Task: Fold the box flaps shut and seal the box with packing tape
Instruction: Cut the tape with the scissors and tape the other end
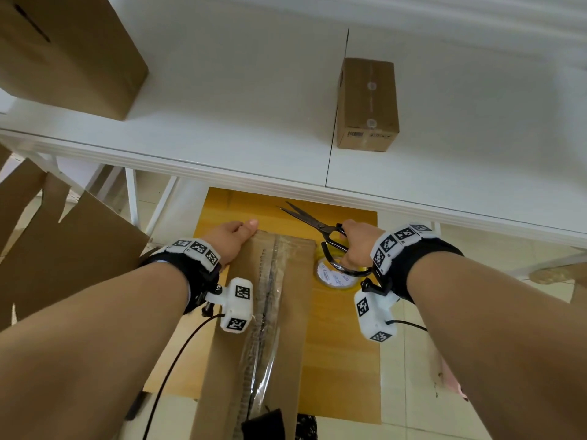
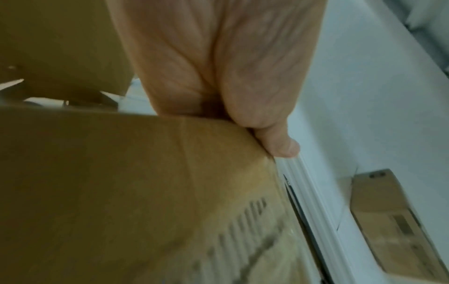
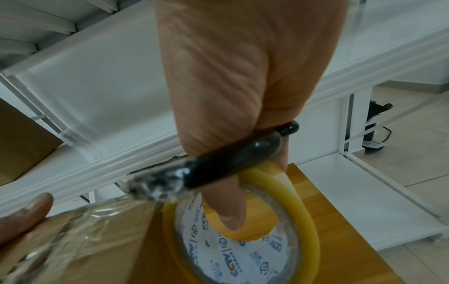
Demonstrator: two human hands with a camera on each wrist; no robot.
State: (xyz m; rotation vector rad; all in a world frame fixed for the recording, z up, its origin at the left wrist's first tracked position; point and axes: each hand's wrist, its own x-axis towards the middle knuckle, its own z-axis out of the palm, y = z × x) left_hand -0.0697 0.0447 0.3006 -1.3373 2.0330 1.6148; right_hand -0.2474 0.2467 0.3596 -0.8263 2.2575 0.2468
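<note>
A cardboard box [image 1: 295, 281] lies on a wooden board [image 1: 343, 360], with clear tape [image 1: 270, 300] along its middle seam. My left hand [image 1: 233, 238] grips the box's far left corner [image 2: 218, 138], thumb over the far edge. My right hand [image 1: 359, 244], just right of the box's far end, holds black scissors [image 1: 314, 222] with the blades apart and pointing away. In the right wrist view a finger of that hand [image 3: 230, 211] also hooks through the yellowish tape roll [image 3: 301, 221]. The scissor handle [image 3: 230, 167] crosses the fingers, and crumpled tape clings to it.
A white table [image 1: 222, 138] runs across just beyond the box, its edge overhanging the board. On it stand a small sealed carton [image 1: 367, 103] and a large brown box [image 1: 63, 52]. Flattened cardboard [image 1: 63, 249] leans at the left. Pale floor tiles [image 1: 409, 376] lie to the right.
</note>
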